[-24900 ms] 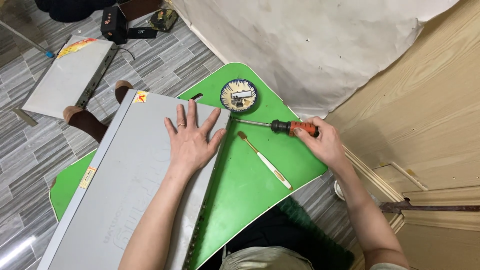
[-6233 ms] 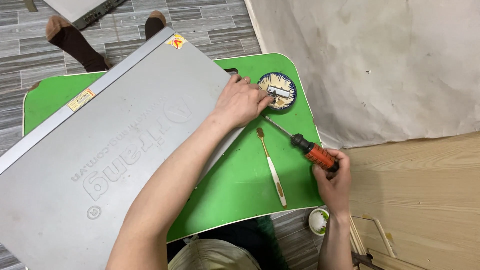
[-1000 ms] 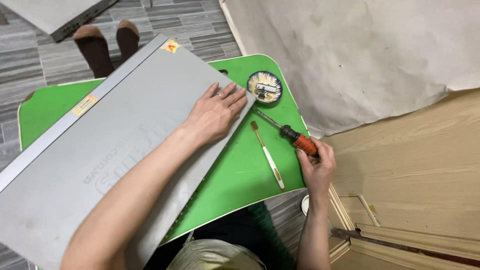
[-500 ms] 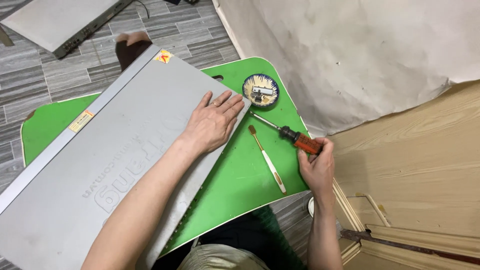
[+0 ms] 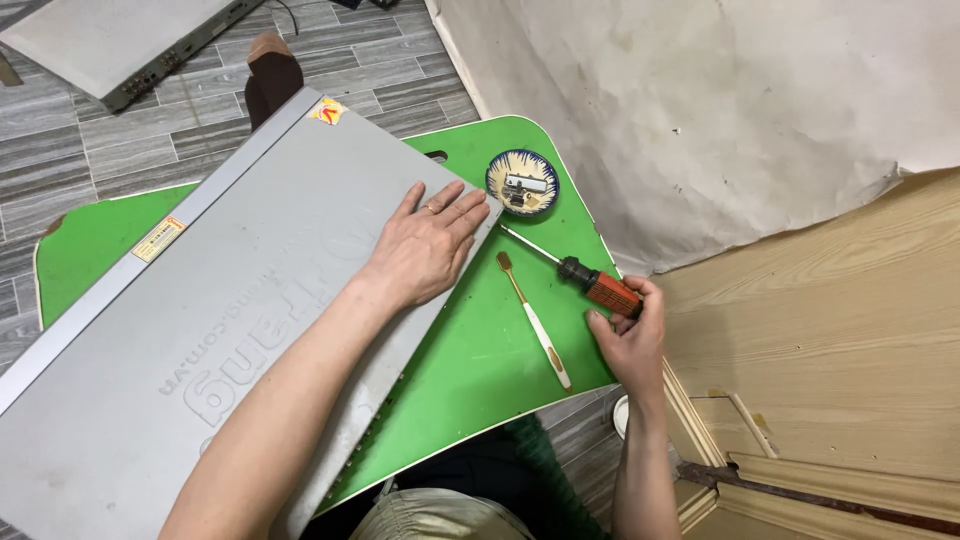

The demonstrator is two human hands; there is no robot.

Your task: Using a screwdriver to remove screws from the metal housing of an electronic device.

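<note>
The screwdriver (image 5: 585, 279) lies slanted on the right part of the green table (image 5: 470, 370), its orange and black handle clasped in the right hand (image 5: 628, 340) near the table's right edge, its tip pointing far-left toward a small round dish (image 5: 522, 183). The left hand (image 5: 425, 245) rests flat, fingers spread, grasping nothing, on the far right corner of a large grey metal cover (image 5: 220, 320) that lies across the table's left and middle. A toothbrush (image 5: 533, 320) lies just left of the screwdriver, between it and the cover.

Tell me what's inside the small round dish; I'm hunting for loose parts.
The dish holds a small silvery rectangular part and some dark bits. Anything beneath that part is covered.
</note>
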